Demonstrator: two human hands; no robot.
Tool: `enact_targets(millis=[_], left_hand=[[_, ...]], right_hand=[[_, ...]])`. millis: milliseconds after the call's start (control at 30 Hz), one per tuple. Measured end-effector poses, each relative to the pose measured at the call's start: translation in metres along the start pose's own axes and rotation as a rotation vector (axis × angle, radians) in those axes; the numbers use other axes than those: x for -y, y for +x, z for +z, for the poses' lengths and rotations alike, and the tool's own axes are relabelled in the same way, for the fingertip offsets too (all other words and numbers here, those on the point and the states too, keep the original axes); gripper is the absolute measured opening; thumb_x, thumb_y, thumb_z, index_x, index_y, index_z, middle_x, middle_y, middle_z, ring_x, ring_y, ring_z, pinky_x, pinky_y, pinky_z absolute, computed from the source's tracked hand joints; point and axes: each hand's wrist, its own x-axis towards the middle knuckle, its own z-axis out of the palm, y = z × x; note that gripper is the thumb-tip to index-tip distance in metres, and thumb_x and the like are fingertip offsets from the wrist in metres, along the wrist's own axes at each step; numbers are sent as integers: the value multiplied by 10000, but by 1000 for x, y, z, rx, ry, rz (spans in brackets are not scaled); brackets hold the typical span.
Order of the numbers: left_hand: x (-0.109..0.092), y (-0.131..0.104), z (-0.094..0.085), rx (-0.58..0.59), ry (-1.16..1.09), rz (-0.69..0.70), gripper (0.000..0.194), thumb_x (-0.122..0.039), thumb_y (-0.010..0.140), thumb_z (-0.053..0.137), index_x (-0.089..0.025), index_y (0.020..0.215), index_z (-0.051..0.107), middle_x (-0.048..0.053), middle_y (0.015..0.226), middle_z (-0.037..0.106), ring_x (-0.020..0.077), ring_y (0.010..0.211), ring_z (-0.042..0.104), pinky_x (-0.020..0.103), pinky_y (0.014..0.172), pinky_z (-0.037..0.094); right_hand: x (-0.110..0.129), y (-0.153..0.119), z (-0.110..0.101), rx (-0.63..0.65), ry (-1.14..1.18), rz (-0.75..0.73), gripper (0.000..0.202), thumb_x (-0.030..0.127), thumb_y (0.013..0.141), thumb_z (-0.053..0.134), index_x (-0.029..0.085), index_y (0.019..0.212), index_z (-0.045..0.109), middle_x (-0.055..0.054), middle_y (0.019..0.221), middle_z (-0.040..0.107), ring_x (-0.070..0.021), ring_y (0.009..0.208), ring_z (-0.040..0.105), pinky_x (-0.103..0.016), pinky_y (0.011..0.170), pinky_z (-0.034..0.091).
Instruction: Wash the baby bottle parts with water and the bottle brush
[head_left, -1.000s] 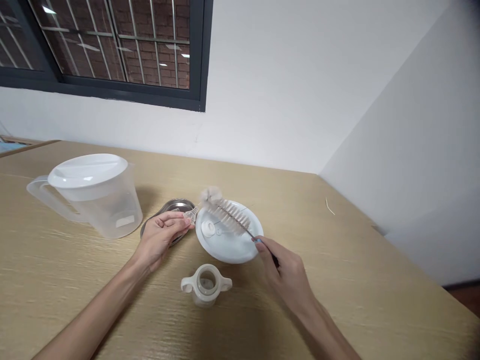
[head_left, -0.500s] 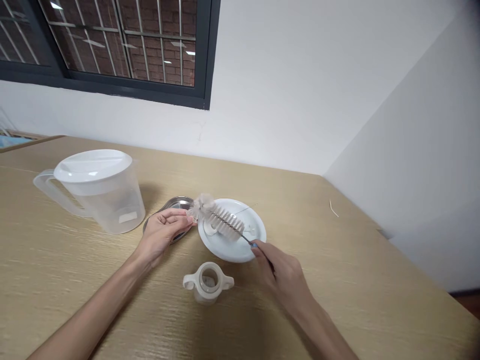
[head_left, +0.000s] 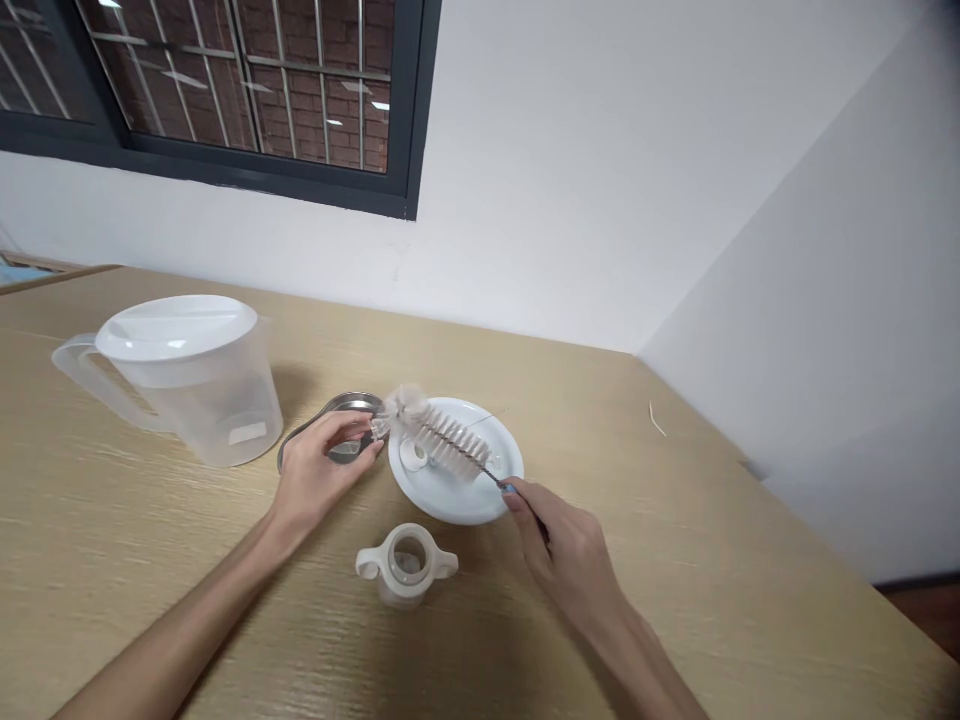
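My right hand point(head_left: 559, 530) grips the thin twisted handle of a bottle brush point(head_left: 450, 440), whose white bristles hang over a white plate point(head_left: 465, 507). At the brush's fluffy tip, my left hand point(head_left: 326, 460) has thumb and fingers apart, with a small clear piece point(head_left: 380, 428) by the fingertips; whether they hold it cannot be made out. A small white ring-like part point(head_left: 412, 456) lies on the plate. Partly behind my left hand is a metal kidney-shaped tray point(head_left: 289, 452). Nearer to me stands a small two-handled bottle point(head_left: 407, 565), its top open.
A clear plastic jug point(head_left: 210, 400) with a white lid stands at the left of the wooden table point(head_left: 712, 560). A thin pale strand point(head_left: 657, 419) lies on the right. Behind the table are a white wall and a barred window point(head_left: 255, 80).
My left thumb has moved down, away from the fingers, and that hand has spread. The brush stays over the plate in my right hand. The whole view has shifted slightly.
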Motion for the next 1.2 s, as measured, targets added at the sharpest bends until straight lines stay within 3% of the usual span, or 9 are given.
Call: enact_targets(millis=[200, 333, 467, 633, 733, 867, 1000, 1100, 1200], left_hand=[[-4, -1, 0, -46, 49, 44, 229, -305, 714, 797, -248, 935, 774, 46, 990, 753, 232, 878, 690, 336, 895, 542], [0, -1, -2, -26, 105, 107, 196, -290, 751, 773, -264, 946, 774, 40, 1001, 752, 231, 894, 691, 328, 892, 532], [1, -2, -4, -46, 118, 145, 162, -272, 749, 781, -266, 911, 775, 37, 974, 758, 240, 891, 690, 338, 897, 533], [2, 0, -5, -31, 216, 283, 216, -221, 799, 736, -279, 1006, 764, 32, 1035, 766, 238, 963, 695, 339, 958, 510], [5, 1, -6, -2, 278, 355, 250, -206, 835, 695, -281, 1068, 749, 34, 1092, 758, 234, 1003, 698, 339, 980, 507], [9, 1, -8, 31, 347, 424, 256, -195, 870, 653, -266, 1104, 729, 46, 1137, 743, 234, 1052, 693, 342, 1019, 501], [11, 2, -11, 21, 411, 580, 220, -156, 892, 630, -235, 1085, 703, 53, 1121, 741, 208, 1025, 705, 321, 984, 540], [12, 4, -13, 45, 451, 716, 239, -105, 902, 612, -202, 1115, 660, 70, 1155, 724, 188, 1042, 699, 314, 977, 555], [14, 6, -14, 64, 474, 767, 272, -68, 900, 607, -190, 1143, 627, 80, 1176, 712, 181, 1082, 683, 319, 999, 548]], right_hand=[[-6, 0, 2, -30, -232, 7, 203, 246, 1016, 461, 177, 1055, 647, -26, 754, 701, -136, 556, 609, -272, 510, 339], [-3, 1, -1, -42, -159, 54, 197, 248, 1023, 448, 190, 1048, 635, -16, 750, 697, -121, 531, 584, -254, 512, 356], [0, 1, 0, 7, -131, -34, 187, 232, 1023, 446, 180, 1015, 626, -14, 727, 683, -116, 525, 567, -250, 511, 350], [-8, 1, -1, -31, -282, 2, 203, 257, 1025, 453, 185, 1053, 641, -26, 754, 700, -133, 556, 599, -265, 516, 328], [-7, 2, -4, -70, -188, 8, 169, 231, 1010, 485, 175, 1083, 626, -31, 784, 703, -128, 563, 596, -254, 545, 371], [0, 2, -5, -24, -76, -29, 151, 194, 998, 497, 175, 1093, 613, -16, 752, 675, -116, 561, 578, -238, 555, 390], [-3, 1, -3, 27, -153, -72, 169, 213, 1009, 476, 170, 1049, 635, -8, 728, 665, -106, 553, 577, -241, 520, 352], [-9, 2, -4, -25, -232, -78, 175, 224, 1011, 491, 161, 1032, 652, -6, 737, 673, -100, 563, 595, -241, 531, 348], [-10, 3, -8, -77, -254, -70, 157, 216, 1001, 522, 151, 1052, 656, -4, 751, 674, -95, 571, 595, -236, 554, 357]])
